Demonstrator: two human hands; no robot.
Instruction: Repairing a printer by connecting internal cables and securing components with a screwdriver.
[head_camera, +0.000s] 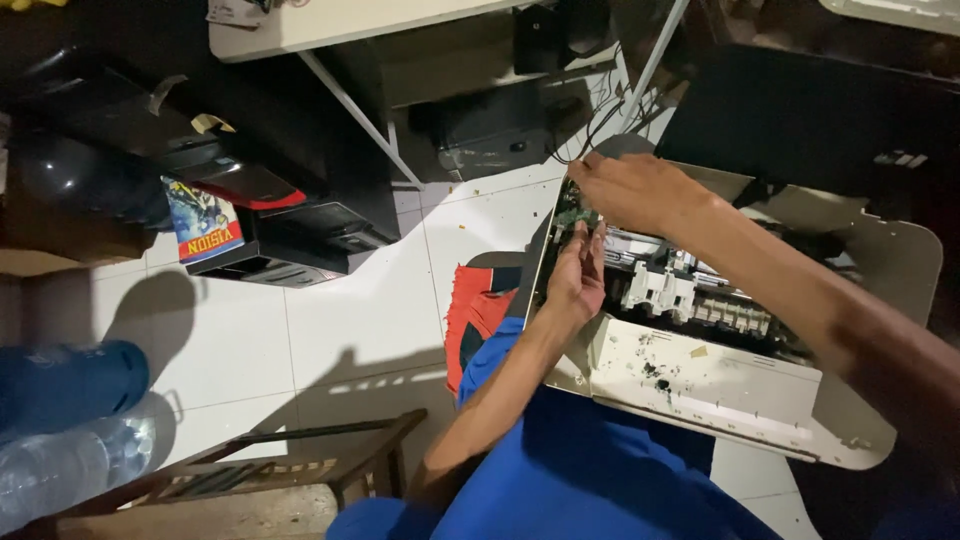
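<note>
hands work inside an opened, cream-coloured printer (700, 385) that rests tilted on the person's lap, over blue trousers. left hand (577, 280) reaches up into the near-left corner of the printer, fingers narrowly pinched around a small green circuit board (575, 216). right hand (632, 190) comes from the far side w/ fingers curled on the printer's far-left edge by some black cables (598, 125); can't tell if it grips anything. risk, as a guess: printer could slide off the lap, or the board or cables could snag & tear if tugged. around: white tiled floor (330, 320) w/ crumbs, red-and-black cloth (478, 310) at the printer's left edge, stacked black machines (290, 235), wooden stool (290, 465), clear water bottle (60, 470), white table (330, 20) above.
</note>
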